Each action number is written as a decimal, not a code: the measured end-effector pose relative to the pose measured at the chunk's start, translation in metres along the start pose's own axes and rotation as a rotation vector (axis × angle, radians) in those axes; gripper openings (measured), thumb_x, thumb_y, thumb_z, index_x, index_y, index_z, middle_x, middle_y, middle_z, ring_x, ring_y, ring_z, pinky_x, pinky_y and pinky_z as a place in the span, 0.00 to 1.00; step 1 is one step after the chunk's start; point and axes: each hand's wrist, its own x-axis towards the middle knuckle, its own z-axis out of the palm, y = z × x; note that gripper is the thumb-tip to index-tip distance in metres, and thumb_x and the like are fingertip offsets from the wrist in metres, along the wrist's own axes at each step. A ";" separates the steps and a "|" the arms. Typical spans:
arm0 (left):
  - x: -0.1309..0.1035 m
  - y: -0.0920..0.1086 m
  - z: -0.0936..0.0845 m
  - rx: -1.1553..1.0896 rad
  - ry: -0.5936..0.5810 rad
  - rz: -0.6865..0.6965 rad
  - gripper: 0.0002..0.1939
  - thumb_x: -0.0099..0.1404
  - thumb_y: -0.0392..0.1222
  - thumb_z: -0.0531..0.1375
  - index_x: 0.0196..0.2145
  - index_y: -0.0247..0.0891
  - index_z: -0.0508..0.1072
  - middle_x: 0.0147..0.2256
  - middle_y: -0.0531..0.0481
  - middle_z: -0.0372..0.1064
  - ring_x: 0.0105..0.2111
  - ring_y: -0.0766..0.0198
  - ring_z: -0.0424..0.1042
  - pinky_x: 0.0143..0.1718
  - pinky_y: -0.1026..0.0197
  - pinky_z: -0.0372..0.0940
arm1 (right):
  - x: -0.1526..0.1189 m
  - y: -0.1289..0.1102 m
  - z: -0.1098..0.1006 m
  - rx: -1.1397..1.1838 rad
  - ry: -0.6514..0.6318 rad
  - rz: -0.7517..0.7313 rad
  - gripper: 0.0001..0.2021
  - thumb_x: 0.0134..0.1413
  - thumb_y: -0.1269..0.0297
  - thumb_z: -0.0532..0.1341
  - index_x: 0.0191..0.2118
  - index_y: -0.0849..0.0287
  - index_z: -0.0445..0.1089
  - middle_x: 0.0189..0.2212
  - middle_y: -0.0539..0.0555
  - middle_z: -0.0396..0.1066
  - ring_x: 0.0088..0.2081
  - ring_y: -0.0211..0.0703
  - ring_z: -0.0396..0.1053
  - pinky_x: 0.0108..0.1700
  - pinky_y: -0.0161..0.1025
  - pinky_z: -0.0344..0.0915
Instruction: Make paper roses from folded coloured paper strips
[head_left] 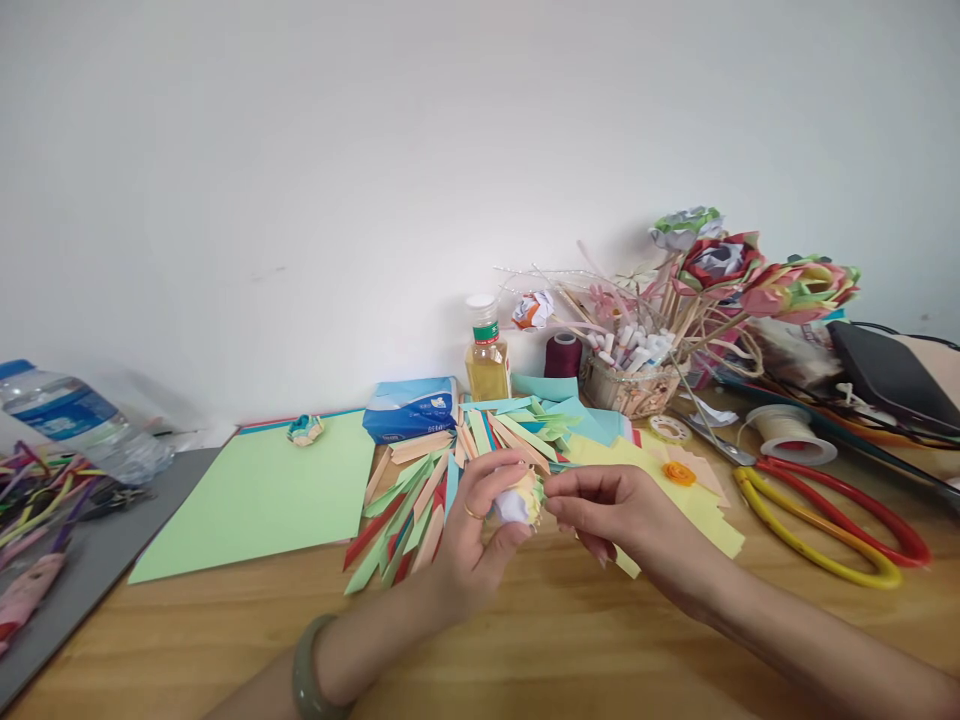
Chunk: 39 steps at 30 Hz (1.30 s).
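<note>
My left hand (480,525), with a ring and a pale green bangle, is closed round a small paper flower (519,502) in white, yellow and green. The flower is held above the table, near the middle. My right hand (611,510) is at the flower's right side, its thumb and index finger pinched together at the flower's edge. What those fingertips grip is too small to make out. Folded paper strips (409,515) in green, red, blue and peach fan out behind my left hand. Yellow paper sheets (705,520) lie beyond my right hand.
Scissors (825,520) with red and yellow handles and a spool (791,435) lie at right. A basket (634,390) holds paper flowers. Behind the strips stand a glue bottle (487,360) and a tissue pack (410,408). Green sheets (262,495) and a water bottle (82,420) are left.
</note>
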 end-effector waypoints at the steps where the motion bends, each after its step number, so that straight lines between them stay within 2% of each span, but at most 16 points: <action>1: 0.000 0.000 0.000 0.001 -0.007 0.007 0.21 0.65 0.44 0.51 0.56 0.46 0.57 0.54 0.43 0.54 0.54 0.56 0.56 0.53 0.49 0.56 | 0.000 0.000 0.000 -0.018 -0.008 -0.013 0.12 0.38 0.57 0.64 0.27 0.62 0.71 0.16 0.45 0.61 0.15 0.28 0.53 0.18 0.30 0.49; 4: -0.001 0.000 0.001 0.004 -0.015 0.029 0.21 0.65 0.43 0.52 0.56 0.46 0.57 0.53 0.43 0.54 0.53 0.56 0.56 0.52 0.50 0.57 | -0.001 0.001 0.001 -0.060 -0.032 -0.046 0.09 0.40 0.60 0.62 0.23 0.62 0.67 0.17 0.44 0.60 0.15 0.27 0.55 0.18 0.30 0.50; 8: 0.000 0.002 0.001 0.011 -0.013 0.015 0.20 0.65 0.43 0.52 0.55 0.47 0.57 0.53 0.43 0.55 0.53 0.56 0.56 0.51 0.49 0.57 | -0.002 0.001 0.001 -0.086 -0.036 -0.048 0.06 0.40 0.63 0.59 0.24 0.61 0.66 0.15 0.43 0.58 0.14 0.27 0.55 0.19 0.30 0.50; 14: 0.001 0.004 0.000 0.019 0.001 0.002 0.20 0.66 0.43 0.51 0.55 0.47 0.57 0.53 0.43 0.55 0.53 0.56 0.56 0.52 0.49 0.55 | -0.001 -0.003 -0.002 -0.067 -0.049 0.008 0.10 0.40 0.60 0.60 0.28 0.62 0.68 0.19 0.46 0.66 0.14 0.28 0.58 0.20 0.31 0.54; 20: -0.001 0.001 0.001 0.009 -0.013 0.011 0.20 0.65 0.43 0.52 0.55 0.47 0.58 0.53 0.43 0.54 0.53 0.56 0.57 0.51 0.51 0.57 | 0.000 -0.001 -0.002 -0.067 -0.063 -0.014 0.09 0.40 0.61 0.61 0.25 0.62 0.68 0.19 0.46 0.65 0.15 0.27 0.58 0.19 0.29 0.53; 27: -0.002 0.001 0.001 0.027 0.000 -0.006 0.20 0.65 0.43 0.52 0.55 0.47 0.58 0.53 0.42 0.54 0.52 0.55 0.57 0.50 0.49 0.58 | 0.000 0.000 -0.001 -0.034 -0.047 0.004 0.09 0.39 0.61 0.61 0.28 0.62 0.68 0.20 0.47 0.67 0.14 0.28 0.58 0.19 0.30 0.53; 31: -0.001 0.002 0.001 0.051 -0.002 0.016 0.20 0.65 0.42 0.52 0.55 0.47 0.58 0.53 0.42 0.55 0.52 0.56 0.58 0.50 0.49 0.59 | 0.000 0.002 -0.001 -0.069 -0.052 -0.027 0.07 0.41 0.63 0.59 0.26 0.62 0.67 0.20 0.47 0.65 0.15 0.27 0.56 0.19 0.29 0.53; 36: 0.001 0.005 0.002 0.096 -0.009 0.086 0.21 0.64 0.40 0.55 0.55 0.46 0.58 0.52 0.42 0.56 0.51 0.57 0.60 0.50 0.51 0.60 | 0.001 0.007 0.002 -0.105 -0.005 -0.066 0.03 0.40 0.67 0.57 0.24 0.60 0.65 0.16 0.43 0.58 0.15 0.28 0.54 0.18 0.28 0.51; 39: 0.003 0.006 0.002 0.118 0.000 0.120 0.21 0.63 0.38 0.56 0.54 0.45 0.59 0.51 0.43 0.57 0.50 0.58 0.60 0.49 0.52 0.61 | 0.001 0.008 0.004 -0.106 0.028 -0.076 0.04 0.40 0.67 0.55 0.25 0.60 0.65 0.17 0.43 0.58 0.16 0.28 0.54 0.18 0.28 0.51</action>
